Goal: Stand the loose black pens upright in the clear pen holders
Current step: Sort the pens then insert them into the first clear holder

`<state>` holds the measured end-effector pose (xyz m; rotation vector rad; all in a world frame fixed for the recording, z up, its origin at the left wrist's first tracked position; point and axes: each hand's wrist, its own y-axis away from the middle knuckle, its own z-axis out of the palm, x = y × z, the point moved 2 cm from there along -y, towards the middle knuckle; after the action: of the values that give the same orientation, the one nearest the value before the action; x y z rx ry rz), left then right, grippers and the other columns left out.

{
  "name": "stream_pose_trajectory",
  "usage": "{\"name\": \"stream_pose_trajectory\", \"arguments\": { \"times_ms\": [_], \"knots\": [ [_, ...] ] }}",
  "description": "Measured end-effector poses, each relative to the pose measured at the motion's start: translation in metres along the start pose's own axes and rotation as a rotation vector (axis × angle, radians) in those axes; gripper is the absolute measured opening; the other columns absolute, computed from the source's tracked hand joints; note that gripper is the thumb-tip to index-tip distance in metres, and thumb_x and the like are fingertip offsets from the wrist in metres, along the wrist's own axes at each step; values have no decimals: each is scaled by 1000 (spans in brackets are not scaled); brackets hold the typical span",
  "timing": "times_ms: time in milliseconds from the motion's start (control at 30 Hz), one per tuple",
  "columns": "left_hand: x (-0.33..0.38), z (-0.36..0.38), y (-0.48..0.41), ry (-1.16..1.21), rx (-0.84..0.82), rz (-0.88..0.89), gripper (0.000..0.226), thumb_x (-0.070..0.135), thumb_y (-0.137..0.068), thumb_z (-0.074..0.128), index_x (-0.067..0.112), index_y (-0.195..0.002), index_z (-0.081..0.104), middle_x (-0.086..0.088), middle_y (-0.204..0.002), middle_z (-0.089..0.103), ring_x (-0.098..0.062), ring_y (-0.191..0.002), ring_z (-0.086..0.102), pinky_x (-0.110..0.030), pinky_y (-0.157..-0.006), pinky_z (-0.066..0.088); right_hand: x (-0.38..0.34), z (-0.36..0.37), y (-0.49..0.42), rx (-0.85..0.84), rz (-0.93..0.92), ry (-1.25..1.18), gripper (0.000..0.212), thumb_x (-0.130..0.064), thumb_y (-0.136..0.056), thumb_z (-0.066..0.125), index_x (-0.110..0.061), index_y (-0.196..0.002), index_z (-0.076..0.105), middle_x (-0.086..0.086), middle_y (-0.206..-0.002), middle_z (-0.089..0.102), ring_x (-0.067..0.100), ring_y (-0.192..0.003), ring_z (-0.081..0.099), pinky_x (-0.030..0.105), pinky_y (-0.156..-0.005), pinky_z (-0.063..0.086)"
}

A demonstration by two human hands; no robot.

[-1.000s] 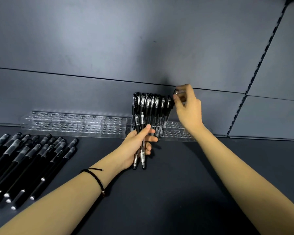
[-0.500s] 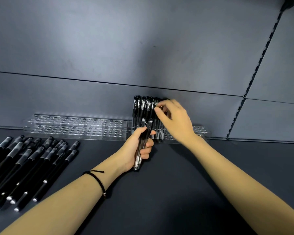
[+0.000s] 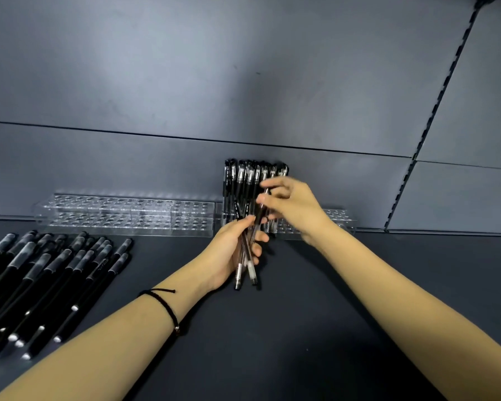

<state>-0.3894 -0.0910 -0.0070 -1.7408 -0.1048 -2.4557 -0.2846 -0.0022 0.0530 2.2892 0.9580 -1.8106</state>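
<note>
right pen holder: upright black pens in its left end
left hand: curled round pen bundle
right hand: pinching one pen

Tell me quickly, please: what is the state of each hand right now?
Left hand: closed around a bundle of pens.
Right hand: fingers pinch one pen, its lower end at the bundle.
</note>
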Motion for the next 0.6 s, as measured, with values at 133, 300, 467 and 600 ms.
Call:
{"name": "stream_pose_trajectory", "arguments": {
  "times_ms": [133,300,467,600],
  "knots": [
    [0,-3,-1,130,94,-23,24,26,-105,39,9,-106,56,-7,-71,70,-15,-47,58,-25,-46,49,-17,-28,-18,361,-200,-123,22,-6,-89,65,-23,-99,54,0,-85,58,13,-72,60,24,-55,54],
    [0,-5,-1,133,112,-29,26,27,-104,40,9,-108,59,-3,-64,65,-14,-46,55,-25,-46,48,-32,-63,-38,580,-400,230,14,-17,-91,62,-15,-104,62,-16,-82,60,10,-66,58,41,-70,56],
    [0,-5,-2,117,110,-43,27,29,-104,41,11,-107,60,-1,-63,63,-12,-47,54,-26,-47,47,-20,-64,-46,586,-412,306,16,-15,-91,62,-9,-106,62,-10,-89,62,11,-75,59,40,-75,54],
    [0,-6,-2,127,110,-44,26,30,-103,42,12,-105,60,-1,-63,64,-12,-47,54,-26,-47,47,-8,-61,-53,585,-371,229,11,-15,-90,63,-13,-102,61,-7,-86,64,11,-79,62,47,-76,56]
  ]
}}
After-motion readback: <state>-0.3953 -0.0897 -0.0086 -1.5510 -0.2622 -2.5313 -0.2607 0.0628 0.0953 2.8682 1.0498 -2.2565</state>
